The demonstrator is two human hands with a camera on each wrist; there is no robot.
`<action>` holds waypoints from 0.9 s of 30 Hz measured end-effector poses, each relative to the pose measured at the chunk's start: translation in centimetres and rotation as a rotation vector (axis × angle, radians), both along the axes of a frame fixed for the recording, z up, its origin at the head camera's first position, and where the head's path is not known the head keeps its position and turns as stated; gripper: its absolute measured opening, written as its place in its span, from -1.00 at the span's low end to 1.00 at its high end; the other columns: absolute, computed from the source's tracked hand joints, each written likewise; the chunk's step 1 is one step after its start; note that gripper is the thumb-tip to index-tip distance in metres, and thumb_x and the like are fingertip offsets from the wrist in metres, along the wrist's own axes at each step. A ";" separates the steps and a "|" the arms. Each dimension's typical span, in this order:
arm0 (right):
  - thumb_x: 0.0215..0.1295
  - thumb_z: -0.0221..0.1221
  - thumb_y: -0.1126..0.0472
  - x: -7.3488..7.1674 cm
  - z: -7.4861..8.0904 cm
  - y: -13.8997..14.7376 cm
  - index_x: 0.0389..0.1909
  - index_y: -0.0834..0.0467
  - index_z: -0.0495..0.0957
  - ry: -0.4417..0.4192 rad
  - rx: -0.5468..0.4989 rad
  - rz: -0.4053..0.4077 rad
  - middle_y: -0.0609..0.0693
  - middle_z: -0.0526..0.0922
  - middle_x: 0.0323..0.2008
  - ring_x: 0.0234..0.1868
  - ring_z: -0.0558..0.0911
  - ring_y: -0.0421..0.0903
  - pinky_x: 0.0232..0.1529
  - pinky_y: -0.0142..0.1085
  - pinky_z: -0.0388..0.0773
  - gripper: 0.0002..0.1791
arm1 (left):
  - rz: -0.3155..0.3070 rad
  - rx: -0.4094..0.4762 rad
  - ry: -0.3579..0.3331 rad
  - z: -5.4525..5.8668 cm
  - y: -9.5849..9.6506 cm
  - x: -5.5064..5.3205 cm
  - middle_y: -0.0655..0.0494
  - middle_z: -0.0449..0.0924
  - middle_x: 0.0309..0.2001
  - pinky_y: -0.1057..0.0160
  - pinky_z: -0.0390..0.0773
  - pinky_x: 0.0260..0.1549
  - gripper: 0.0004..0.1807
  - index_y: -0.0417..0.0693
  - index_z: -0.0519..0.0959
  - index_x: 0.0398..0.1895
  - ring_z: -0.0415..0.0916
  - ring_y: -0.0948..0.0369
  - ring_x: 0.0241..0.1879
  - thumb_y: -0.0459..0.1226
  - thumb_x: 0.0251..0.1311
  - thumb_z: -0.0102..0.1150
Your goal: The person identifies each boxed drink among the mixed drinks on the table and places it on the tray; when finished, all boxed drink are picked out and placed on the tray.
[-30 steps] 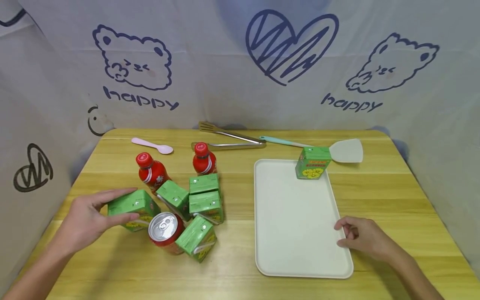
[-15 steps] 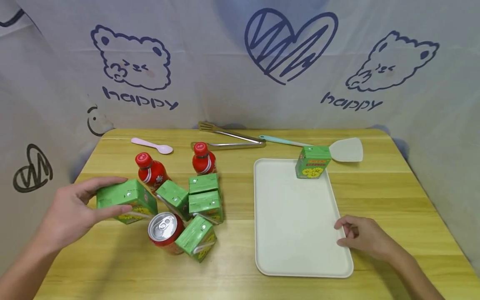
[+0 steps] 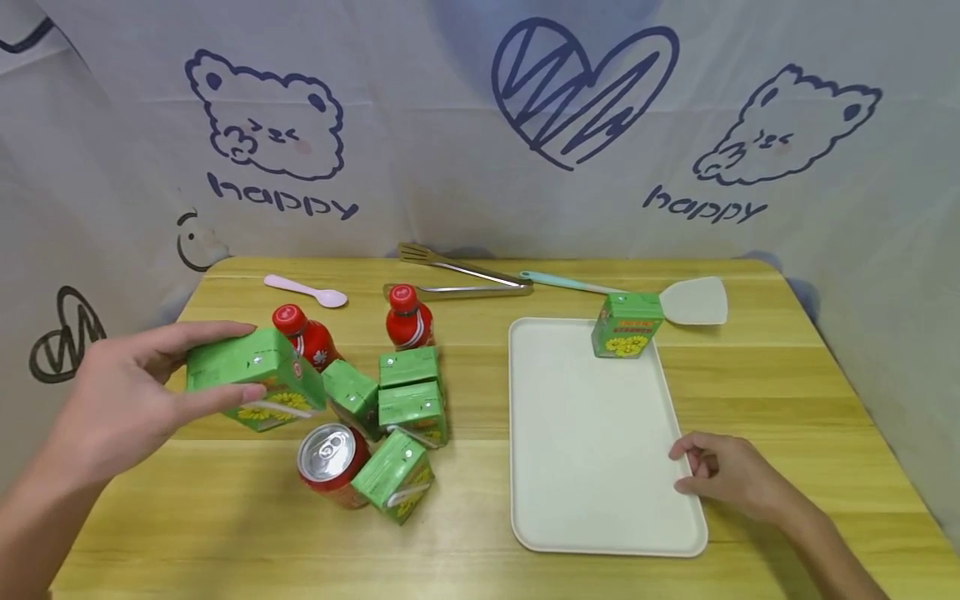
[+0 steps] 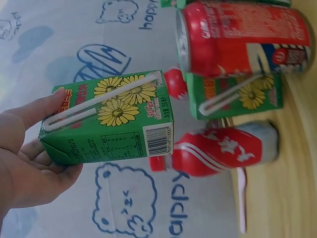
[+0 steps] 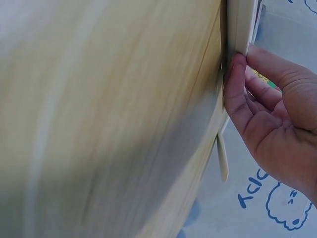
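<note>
My left hand grips a green drink carton between thumb and fingers, raised above the table at the left. In the left wrist view that carton shows yellow flowers, a white straw on its side and a barcode. My right hand pinches the right rim of a cream tray; in the right wrist view the thumb and fingers close on the tray's edge. Another green carton stands upright at the tray's far right corner.
Beside the held carton stand a red can, two red bottles and several green cartons. A pink spoon, metal tongs and a spatula lie along the back edge, before a cloth wall.
My left hand has lifted the carton off the table, up and slightly left, away from the can. My right hand and the tray have stayed put.
</note>
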State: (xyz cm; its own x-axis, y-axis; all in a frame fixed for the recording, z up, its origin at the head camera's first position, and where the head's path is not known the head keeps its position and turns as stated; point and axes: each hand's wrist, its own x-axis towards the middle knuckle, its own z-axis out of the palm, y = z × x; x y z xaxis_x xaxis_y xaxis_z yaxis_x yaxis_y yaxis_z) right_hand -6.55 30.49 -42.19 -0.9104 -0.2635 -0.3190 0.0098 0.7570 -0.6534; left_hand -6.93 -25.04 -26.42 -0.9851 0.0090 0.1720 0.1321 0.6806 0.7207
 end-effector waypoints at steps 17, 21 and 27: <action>0.02 0.38 0.25 0.2 0.0 0.0 -0.20 0.19 0.54 0.007 0.011 -0.002 -0.05 0.41 -0.49 -0.52 0.38 -0.32 -0.55 -0.46 0.35 -0.69 | -0.124 0.077 -0.002 1.3 4.6 -1.9 0.43 0.64 -0.14 0.56 0.48 -0.29 -0.50 0.07 0.63 -0.02 0.55 0.36 -0.22 -0.27 -0.14 0.51; 0.02 0.37 0.26 0.1 0.1 0.0 -0.21 0.20 0.54 0.011 0.004 0.006 -0.05 0.41 -0.49 -0.52 0.39 -0.32 -0.54 -0.46 0.37 -0.69 | -0.155 0.084 -0.002 1.1 5.7 -2.5 0.33 0.61 -0.07 0.55 0.49 -0.29 -0.48 0.06 0.62 0.02 0.53 0.34 -0.21 -0.23 -0.12 0.50; 0.02 0.37 0.26 0.1 0.1 -0.1 -0.21 0.20 0.54 0.010 0.002 0.003 -0.04 0.41 -0.49 -0.52 0.38 -0.32 -0.53 -0.46 0.36 -0.70 | -0.176 0.112 -0.054 1.5 7.6 -3.7 0.15 0.58 -0.08 0.43 0.55 -0.40 -0.47 0.07 0.60 0.03 0.50 0.25 -0.27 -0.17 -0.10 0.49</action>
